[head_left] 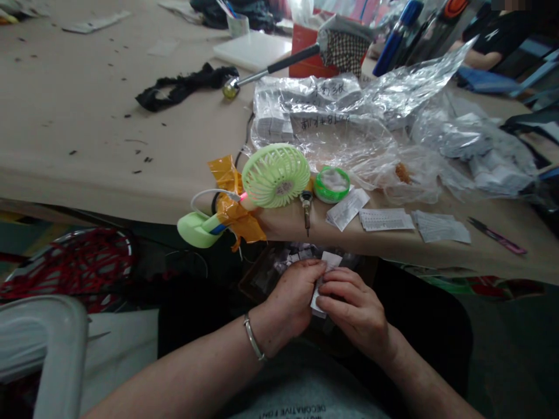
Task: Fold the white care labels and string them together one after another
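My left hand [293, 299] is closed round a small stack of white printed labels [318, 309], its thumb lying along the top. On the other side, my right hand [356, 305] has its fingers bent against the same labels. Both hands are over my lap, just below the table's front edge. Under them stands a box [251, 279] with white paper pieces inside, partly hidden by my hands. On the table edge above lie a loose label bundle [348, 208], a middle label stack [386, 219] and a fanned label stack [441, 226].
A green fan [276, 176] is taped to the table edge, beside a screwdriver-like tool [306, 212] and a green round tub [332, 184]. Purple-handled tweezers [498, 235] lie right. Behind are clear plastic bags [323, 128], a hammer-like tool [273, 68] and black fabric [183, 87]. Another person's arm [483, 59] shows far right.
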`<action>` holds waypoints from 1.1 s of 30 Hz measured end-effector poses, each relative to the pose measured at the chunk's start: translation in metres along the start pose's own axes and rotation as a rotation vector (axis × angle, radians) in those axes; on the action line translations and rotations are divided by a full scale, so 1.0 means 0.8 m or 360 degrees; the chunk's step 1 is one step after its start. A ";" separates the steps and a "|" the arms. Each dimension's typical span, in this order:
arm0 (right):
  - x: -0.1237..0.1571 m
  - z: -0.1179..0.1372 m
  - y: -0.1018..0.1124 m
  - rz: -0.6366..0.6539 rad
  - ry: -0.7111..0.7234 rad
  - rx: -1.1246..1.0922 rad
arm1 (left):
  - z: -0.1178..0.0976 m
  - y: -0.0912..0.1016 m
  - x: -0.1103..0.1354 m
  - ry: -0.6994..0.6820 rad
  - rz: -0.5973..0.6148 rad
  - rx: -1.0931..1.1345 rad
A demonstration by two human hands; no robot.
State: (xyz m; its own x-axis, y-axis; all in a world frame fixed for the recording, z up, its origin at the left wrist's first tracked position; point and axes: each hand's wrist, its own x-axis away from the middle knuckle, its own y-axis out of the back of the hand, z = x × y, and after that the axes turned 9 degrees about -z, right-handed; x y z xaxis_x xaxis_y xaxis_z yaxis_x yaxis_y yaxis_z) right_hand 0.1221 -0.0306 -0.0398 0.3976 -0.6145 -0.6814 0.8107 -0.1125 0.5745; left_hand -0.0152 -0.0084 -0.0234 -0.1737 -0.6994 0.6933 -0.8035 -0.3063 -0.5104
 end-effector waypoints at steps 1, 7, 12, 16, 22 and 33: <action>0.001 0.000 0.000 0.0011 0.0014 0.0013 | -0.001 0.000 0.001 0.0014 -0.0004 0.0014; 0.004 -0.002 -0.003 0.0108 0.0044 0.0043 | -0.002 -0.001 0.002 0.0006 0.0003 0.0036; 0.004 -0.003 -0.003 0.0133 0.0025 0.0007 | 0.002 0.003 0.001 0.0076 0.0104 0.0010; 0.005 0.002 0.002 0.0090 -0.0070 -0.0117 | 0.001 0.005 0.003 0.0053 0.0137 -0.0036; 0.006 -0.011 0.008 -0.0448 -0.1235 -0.0341 | -0.006 0.005 0.010 0.0170 0.0156 -0.0312; -0.003 -0.015 -0.005 -0.0235 -0.1703 -0.0824 | -0.005 0.015 0.017 0.0239 0.0375 -0.0496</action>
State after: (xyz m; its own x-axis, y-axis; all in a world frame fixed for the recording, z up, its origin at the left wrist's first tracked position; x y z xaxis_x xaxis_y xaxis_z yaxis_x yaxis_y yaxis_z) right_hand 0.1231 -0.0193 -0.0453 -0.0738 -0.9876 0.1383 0.9927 -0.0596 0.1048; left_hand -0.0294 -0.0193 -0.0182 -0.4359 -0.6178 0.6545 -0.8618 0.0768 -0.5015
